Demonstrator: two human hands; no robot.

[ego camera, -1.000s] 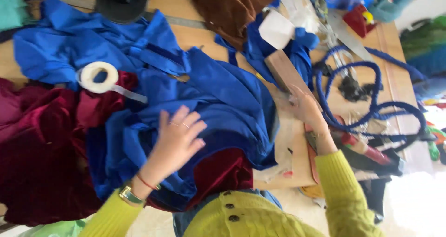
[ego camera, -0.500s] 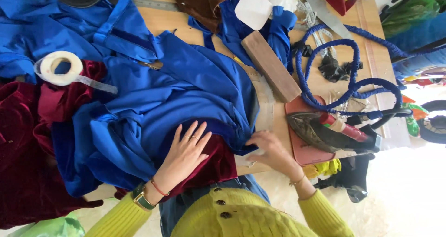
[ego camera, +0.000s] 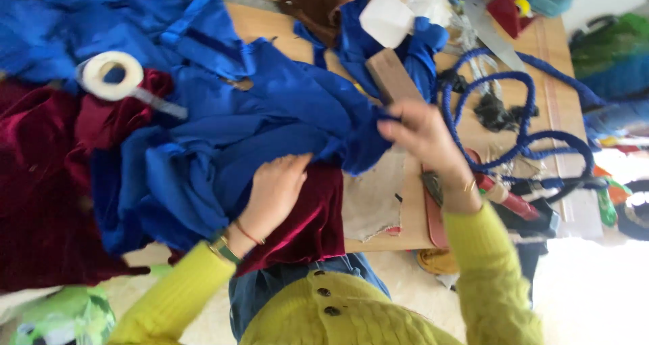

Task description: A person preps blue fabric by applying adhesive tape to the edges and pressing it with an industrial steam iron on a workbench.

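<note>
My left hand lies flat, fingers spread, on the dark red velvet at the near table edge, its fingertips at the blue satin fabric. My right hand pinches the right edge of that blue fabric and lifts it off the table. The blue fabric is bunched in folds across the middle of the table, over more red velvet on the left. Both arms wear yellow sleeves, and the left wrist has a watch.
A roll of white tape rests on the fabric at the left. A wooden block, a coiled blue cord, an iron, brown cloth and a beige cloth scrap lie on the wooden table.
My right hand has risen from the table's near edge and now lifts the blue fabric's edge. The left hand has stayed on the red velvet.
</note>
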